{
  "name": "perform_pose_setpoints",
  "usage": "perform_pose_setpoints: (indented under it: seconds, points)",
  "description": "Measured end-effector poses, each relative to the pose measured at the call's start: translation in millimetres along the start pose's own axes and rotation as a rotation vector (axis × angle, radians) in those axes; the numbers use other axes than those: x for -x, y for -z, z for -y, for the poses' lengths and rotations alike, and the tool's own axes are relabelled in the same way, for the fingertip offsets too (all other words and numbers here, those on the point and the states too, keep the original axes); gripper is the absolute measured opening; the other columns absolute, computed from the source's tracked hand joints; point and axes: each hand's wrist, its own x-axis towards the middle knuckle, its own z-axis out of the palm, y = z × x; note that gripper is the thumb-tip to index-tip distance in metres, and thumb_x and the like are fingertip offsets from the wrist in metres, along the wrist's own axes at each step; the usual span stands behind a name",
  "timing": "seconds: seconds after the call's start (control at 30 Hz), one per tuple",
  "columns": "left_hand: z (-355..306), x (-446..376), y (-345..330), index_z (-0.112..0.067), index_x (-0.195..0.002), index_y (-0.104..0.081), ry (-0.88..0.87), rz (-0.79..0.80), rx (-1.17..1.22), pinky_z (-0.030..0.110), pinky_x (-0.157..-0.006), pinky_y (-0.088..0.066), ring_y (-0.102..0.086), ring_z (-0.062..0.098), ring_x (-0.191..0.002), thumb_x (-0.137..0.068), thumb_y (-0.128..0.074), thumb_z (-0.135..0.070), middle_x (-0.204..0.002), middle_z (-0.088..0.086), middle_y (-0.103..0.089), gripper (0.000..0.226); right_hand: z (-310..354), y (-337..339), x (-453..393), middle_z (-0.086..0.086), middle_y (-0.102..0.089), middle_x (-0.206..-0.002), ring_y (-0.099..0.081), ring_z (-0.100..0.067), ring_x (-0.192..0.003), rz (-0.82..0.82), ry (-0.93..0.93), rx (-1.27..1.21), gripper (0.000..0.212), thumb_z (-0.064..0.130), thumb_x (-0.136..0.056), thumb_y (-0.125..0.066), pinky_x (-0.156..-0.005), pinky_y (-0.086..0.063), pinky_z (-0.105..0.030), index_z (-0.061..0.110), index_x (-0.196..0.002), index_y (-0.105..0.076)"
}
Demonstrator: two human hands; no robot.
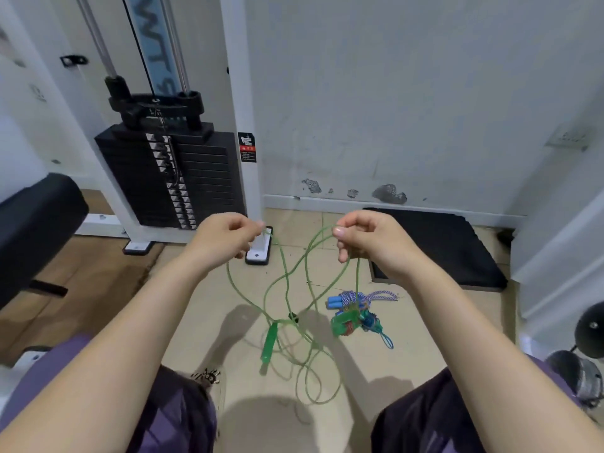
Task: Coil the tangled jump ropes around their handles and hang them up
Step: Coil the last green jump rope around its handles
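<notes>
A thin green jump rope (286, 282) hangs in loose tangled loops between my two raised hands and trails down to the tiled floor. My left hand (225, 238) pinches one strand of it. My right hand (369, 241) pinches another strand, with further strands hanging below its fingers. One green handle (269, 343) dangles low near the floor, tilted. On the floor to the right lies a bundle of other ropes (356, 313): blue handles, a blue-and-white braided rope, and a green handle wrapped in cord.
A weight-stack machine (170, 178) with a white frame post (251, 178) stands ahead on the left. A black padded bench (36, 217) is at the far left. A black floor mat (438, 250) lies by the wall, and dumbbells (585, 364) sit at the right edge.
</notes>
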Motion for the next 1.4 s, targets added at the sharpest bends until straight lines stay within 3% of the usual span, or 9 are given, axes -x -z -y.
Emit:
perform_pose_setpoints:
  seconds: [0.1,0.23,0.37,0.53,0.87,0.97,1.1,1.23,1.4]
  points:
    - [-0.9,5.0,-16.9,-0.030,-0.123,-0.064,-0.072,0.236,-0.003,0.029,-0.101,-0.045,-0.057,0.001,-0.115,-0.081,-0.074,-0.052,-0.123,-0.015,-0.063,0.049,-10.5,-7.0,0.4,-0.014,-0.067,-0.076,-0.065,-0.026,-0.061,0.099,-0.041,-0.033,0.010,-0.002,-0.088,-0.066,-0.067,-0.057,-0.033,-0.001,-0.097,-0.061]
    - [-0.4,9.0,-48.2,-0.019,-0.100,-0.071,-0.131,0.554,0.130,0.046,-0.107,-0.044,-0.065,0.018,-0.107,-0.075,-0.080,-0.039,-0.110,0.004,-0.073,0.034,-9.6,-13.5,-2.0,-0.014,-0.066,-0.076,-0.061,-0.022,-0.060,0.175,-0.030,-0.021,0.011,-0.002,-0.088,-0.065,-0.065,-0.053,-0.027,0.001,-0.099,-0.062]
    - [-5.2,-2.6,-42.1,-0.016,-0.077,-0.065,-0.077,0.448,0.059,0.035,-0.072,-0.043,-0.054,0.020,-0.064,-0.086,-0.076,-0.029,-0.061,0.007,-0.062,0.019,-12.3,-4.7,-3.7,-0.002,-0.059,-0.067,-0.045,-0.005,-0.049,0.087,-0.050,0.254,0.013,0.008,-0.088,-0.070,-0.050,-0.037,-0.014,0.005,-0.100,-0.069]
    - [-8.2,-12.1,-18.7,-0.004,-0.078,-0.068,-0.060,0.211,0.026,0.022,-0.049,-0.033,-0.037,0.007,-0.048,-0.082,-0.078,-0.030,-0.054,-0.002,-0.040,0.028,-19.5,8.9,-3.4,0.009,-0.046,-0.056,-0.040,-0.006,-0.050,0.042,-0.087,0.483,0.014,0.028,-0.086,-0.073,-0.053,-0.034,-0.020,0.014,-0.085,-0.073]
    - [-1.4,-12.0,4.5,-0.010,-0.055,-0.053,-0.058,0.165,-0.343,0.026,-0.050,-0.029,-0.032,0.006,-0.043,-0.074,-0.083,-0.044,-0.043,-0.009,-0.039,0.049,-18.4,32.2,-6.8,0.001,-0.051,-0.062,-0.040,-0.009,-0.054,-0.303,0.043,0.595,0.017,0.031,-0.088,-0.070,-0.054,-0.035,-0.025,0.019,-0.077,-0.067]
    - [2.3,-12.9,10.0,-0.005,-0.070,-0.057,-0.034,0.126,-0.045,0.030,-0.068,-0.045,-0.054,0.012,-0.057,-0.090,-0.069,-0.034,-0.055,0.004,-0.060,0.038,-20.6,40.7,-6.9,0.002,-0.046,-0.059,-0.036,-0.014,-0.049,-0.374,0.018,0.501,0.021,0.034,-0.092,-0.064,-0.052,-0.033,-0.026,0.017,-0.080,-0.062]
    - [-3.2,-8.1,3.4,-0.010,-0.086,-0.052,0.004,0.278,0.481,0.038,-0.071,-0.057,-0.044,0.017,-0.047,-0.103,-0.045,-0.017,-0.055,0.001,-0.040,0.020,-22.4,30.0,-4.8,0.004,-0.033,-0.050,-0.026,-0.013,-0.041,-0.289,-0.052,0.143,0.021,0.024,-0.100,-0.053,-0.047,-0.027,-0.025,0.014,-0.082,-0.054]
    - [-4.2,0.1,-18.5,-0.008,-0.090,-0.056,-0.009,0.363,0.422,0.033,-0.062,-0.056,-0.038,0.015,-0.048,-0.102,-0.048,-0.015,-0.057,0.001,-0.040,0.016,-16.0,10.8,-2.4,-0.002,-0.042,-0.064,-0.045,-0.016,-0.055,-0.092,-0.030,-0.207,0.021,0.009,-0.103,-0.042,-0.061,-0.050,-0.030,0.006,-0.094,-0.060]
    - [2.7,-1.6,-34.7,-0.008,-0.087,-0.068,-0.035,0.411,0.213,0.023,-0.048,-0.040,-0.045,0.016,-0.045,-0.096,-0.062,-0.018,-0.057,0.004,-0.056,0.015,-15.1,-1.6,4.2,-0.011,-0.061,-0.079,-0.066,-0.027,-0.080,0.004,0.036,-0.162,0.022,0.011,-0.101,-0.047,-0.086,-0.057,-0.037,0.007,-0.110,-0.066]
